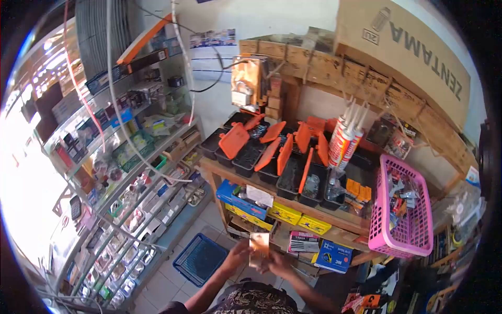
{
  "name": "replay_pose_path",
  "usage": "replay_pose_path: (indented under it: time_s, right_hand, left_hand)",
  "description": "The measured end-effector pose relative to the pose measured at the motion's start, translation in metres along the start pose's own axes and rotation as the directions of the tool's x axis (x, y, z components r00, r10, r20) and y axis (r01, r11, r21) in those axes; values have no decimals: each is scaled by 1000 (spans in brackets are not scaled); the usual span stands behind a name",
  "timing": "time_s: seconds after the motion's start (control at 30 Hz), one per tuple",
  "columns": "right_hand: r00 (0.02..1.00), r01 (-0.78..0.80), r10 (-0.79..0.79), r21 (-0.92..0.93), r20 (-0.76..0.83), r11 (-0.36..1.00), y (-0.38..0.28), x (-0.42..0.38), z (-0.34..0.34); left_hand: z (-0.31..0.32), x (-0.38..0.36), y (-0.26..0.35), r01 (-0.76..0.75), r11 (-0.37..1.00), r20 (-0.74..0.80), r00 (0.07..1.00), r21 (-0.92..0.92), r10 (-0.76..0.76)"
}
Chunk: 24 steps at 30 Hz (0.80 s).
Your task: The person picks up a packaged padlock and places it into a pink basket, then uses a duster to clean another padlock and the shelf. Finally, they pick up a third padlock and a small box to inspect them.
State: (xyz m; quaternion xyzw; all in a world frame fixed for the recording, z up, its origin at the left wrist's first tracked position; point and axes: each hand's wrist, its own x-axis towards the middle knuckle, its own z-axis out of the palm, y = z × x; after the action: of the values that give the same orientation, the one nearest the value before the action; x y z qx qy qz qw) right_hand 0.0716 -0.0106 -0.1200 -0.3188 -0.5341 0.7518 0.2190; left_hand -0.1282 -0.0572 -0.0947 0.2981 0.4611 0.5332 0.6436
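Observation:
A small tan-and-cream packet or box (259,244) is held upright in front of my body; its exact kind does not show. My left hand (238,256) grips its left side with bent fingers. On the lower right side, my right hand (278,265) closes on the same packet. Just beyond my hands is a wooden shelf unit, with yellow boxes (285,214) and a blue 3M box (333,256) on its lower levels.
Black bins with orange lids (234,140) line the wooden top, beside several sealant tubes (345,136). A pink basket (401,246) of small packets stands at right. A blue crate (200,260) lies on the tiled floor. Glass shelves (141,118) fill the left; cables hang in front.

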Motion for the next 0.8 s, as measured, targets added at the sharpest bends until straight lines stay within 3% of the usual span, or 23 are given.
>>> replay_pose_path:
  time_s: [0.03,0.07,0.1,0.17,0.23,0.3,0.37,0.47,0.53,0.7,0.77,0.8]
  right_hand:
    - [1000,-8,8,-7,14,1000,-14,1,-4]
    - [981,191,-193,-250,18,949,-33,10,-12]
    - [920,372,-384,-470,74,800,-60,22,-15]
    - [953,301,-293,-265,73,916,-163,10,18]
    - [915,402,-391,-257,94,879,-203,30,20]
    - [806,587,-566,-353,173,728,-261,40,33]
    - [709,697,-677,-341,197,630,-307,47,50]
    - [786,608,-586,-71,198,791,-361,57,73]
    - [741,671,-647,-159,176,725,-386,68,80]
    - [601,792,-762,-308,240,527,-416,101,89]
    - [627,776,-744,-255,228,576,-425,96,102]
    - [636,771,-738,-237,225,591,-429,94,108]
  left_hand:
    - [2,-4,20,-174,978,23,985,118,172]
    - [4,-4,41,-191,973,19,982,133,190]
    - [6,0,65,-210,966,16,978,148,210]
    - [11,10,111,-363,894,110,932,264,346]
    - [17,16,165,-489,768,187,871,413,454]
    - [30,10,226,-480,749,157,872,458,463]
    - [45,18,273,-680,520,155,672,516,725]
    - [46,43,330,-742,549,160,640,386,752]
    - [51,45,359,-769,599,158,635,222,756]
    - [41,44,394,-768,582,109,624,266,774]
    - [37,46,403,-807,537,100,572,245,815]
    - [40,40,409,-792,565,73,593,233,802]
